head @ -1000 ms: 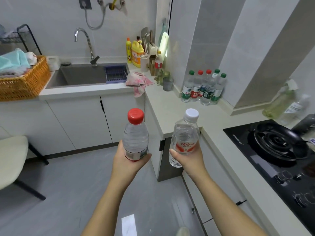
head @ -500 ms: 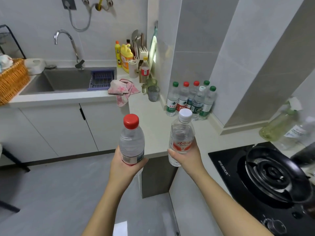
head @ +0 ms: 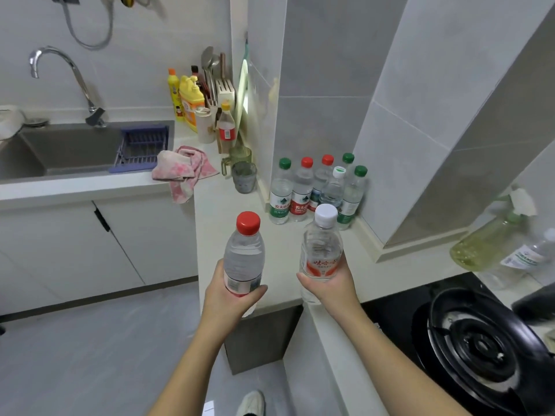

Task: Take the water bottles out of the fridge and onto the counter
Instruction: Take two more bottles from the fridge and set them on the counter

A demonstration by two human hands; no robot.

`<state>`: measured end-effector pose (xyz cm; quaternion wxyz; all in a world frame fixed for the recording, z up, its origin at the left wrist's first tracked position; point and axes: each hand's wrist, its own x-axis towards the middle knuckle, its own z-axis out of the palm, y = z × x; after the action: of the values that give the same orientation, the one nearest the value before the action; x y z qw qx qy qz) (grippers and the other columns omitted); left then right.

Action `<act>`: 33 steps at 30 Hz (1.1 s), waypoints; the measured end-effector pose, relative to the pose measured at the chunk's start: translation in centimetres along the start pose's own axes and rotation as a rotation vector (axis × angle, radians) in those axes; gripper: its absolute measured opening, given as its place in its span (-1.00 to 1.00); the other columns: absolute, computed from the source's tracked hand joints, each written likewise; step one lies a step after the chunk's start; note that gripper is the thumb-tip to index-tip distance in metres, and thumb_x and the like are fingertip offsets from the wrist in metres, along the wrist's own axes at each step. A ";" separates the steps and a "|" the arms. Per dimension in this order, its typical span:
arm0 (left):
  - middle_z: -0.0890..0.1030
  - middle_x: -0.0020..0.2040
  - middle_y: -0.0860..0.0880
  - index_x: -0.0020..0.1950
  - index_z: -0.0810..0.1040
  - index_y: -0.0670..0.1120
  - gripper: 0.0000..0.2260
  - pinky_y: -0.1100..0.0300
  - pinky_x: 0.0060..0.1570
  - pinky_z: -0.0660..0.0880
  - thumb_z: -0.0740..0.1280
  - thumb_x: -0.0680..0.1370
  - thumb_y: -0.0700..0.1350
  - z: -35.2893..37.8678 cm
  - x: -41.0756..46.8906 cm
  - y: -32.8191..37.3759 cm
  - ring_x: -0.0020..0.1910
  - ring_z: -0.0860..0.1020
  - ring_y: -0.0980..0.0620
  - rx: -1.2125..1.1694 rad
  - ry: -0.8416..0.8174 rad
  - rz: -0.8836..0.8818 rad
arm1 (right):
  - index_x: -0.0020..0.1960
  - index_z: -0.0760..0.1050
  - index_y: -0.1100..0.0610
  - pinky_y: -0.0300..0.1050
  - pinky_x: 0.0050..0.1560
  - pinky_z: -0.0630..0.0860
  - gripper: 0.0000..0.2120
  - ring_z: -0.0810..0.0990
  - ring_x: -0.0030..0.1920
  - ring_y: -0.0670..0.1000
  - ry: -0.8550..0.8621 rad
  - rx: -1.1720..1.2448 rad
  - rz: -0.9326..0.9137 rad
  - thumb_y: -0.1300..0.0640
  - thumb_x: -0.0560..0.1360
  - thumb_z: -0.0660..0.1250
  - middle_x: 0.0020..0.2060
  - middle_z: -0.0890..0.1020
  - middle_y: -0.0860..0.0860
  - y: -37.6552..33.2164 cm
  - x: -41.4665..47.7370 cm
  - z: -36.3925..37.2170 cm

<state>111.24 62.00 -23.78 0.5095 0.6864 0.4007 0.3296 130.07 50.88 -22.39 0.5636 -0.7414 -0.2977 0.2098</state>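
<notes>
My left hand (head: 229, 297) grips a clear water bottle with a red cap (head: 244, 253), held upright over the front of the white counter (head: 222, 205). My right hand (head: 330, 285) grips a second upright bottle with a white cap and an orange-red label (head: 320, 250), just right of the first. Both bottles hang above the counter's near corner. Several water bottles with green, red and white caps (head: 318, 190) stand in a cluster against the grey tiled wall at the back of the counter. The fridge is out of view.
A grey cup (head: 244, 177) and a green glass mug (head: 238, 157) stand left of the cluster. A pink cloth (head: 184, 169) hangs over the counter edge by the sink (head: 69, 148). A black gas hob (head: 480, 343) lies to the right, an oil bottle (head: 486, 241) behind it.
I have stepped closer to the counter corner. Both held bottles have moved forward over the counter's front part, nearer the standing cluster. The grips are unchanged.
</notes>
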 end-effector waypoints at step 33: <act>0.59 0.12 0.28 0.21 0.43 0.25 -0.43 0.41 -0.02 0.47 0.60 0.33 -0.07 8.4 17.6 -7.6 0.08 0.56 0.30 0.095 -0.292 -0.071 | 0.05 0.50 -0.01 -0.39 -0.10 0.51 -0.54 0.66 -0.05 -0.15 0.037 -0.037 0.199 0.36 0.30 0.57 -0.06 0.66 -0.09 7.2 15.5 2.6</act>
<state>124.95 75.12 -32.52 0.5408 0.7357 0.3614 0.1887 141.28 61.91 -29.65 0.5315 -0.7814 -0.2158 0.2456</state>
